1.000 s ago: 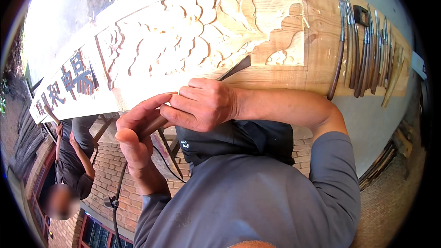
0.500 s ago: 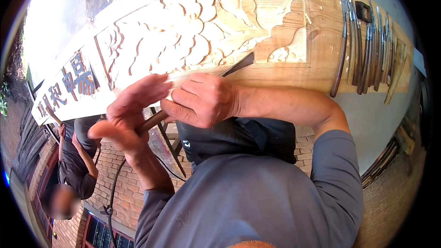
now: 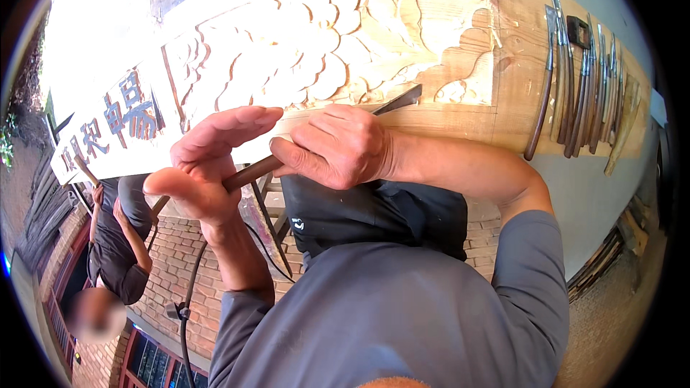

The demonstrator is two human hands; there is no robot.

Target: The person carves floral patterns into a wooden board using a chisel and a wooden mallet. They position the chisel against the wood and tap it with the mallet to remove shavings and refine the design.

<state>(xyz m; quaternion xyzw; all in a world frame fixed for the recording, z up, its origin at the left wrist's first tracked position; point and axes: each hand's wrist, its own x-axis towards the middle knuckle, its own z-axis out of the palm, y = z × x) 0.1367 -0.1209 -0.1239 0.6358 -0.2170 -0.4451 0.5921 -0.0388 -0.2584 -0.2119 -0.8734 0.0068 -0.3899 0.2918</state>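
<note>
A wood-carving chisel (image 3: 253, 172) lies slantwise across the near edge of the wooden board (image 3: 519, 65). Its metal blade points to the right and away from me, over the plain border below the carved relief (image 3: 330, 75). My right hand (image 3: 345, 145) is wrapped round the middle of the chisel, fingers curled and knuckles up. Fingers stretched out and thumb spread, my left hand (image 3: 208, 158) meets the butt end of the wooden handle with the base of its palm. Strong sunlight washes out much of the relief's left part.
Several chisels (image 3: 582, 93) lie in a row at the board's right end, around a small black block (image 3: 578, 31). Dark lettering (image 3: 129, 111) marks the left part. A co-worker (image 3: 118, 244) stands at the far left, and a black cable (image 3: 188, 302) hangs over the brick paving (image 3: 154, 273).
Both hands and the chisel appear slightly farther right in the picture, as do the board and tools. My left hand, blurred before, now shows sharply, still open at the handle's end.
</note>
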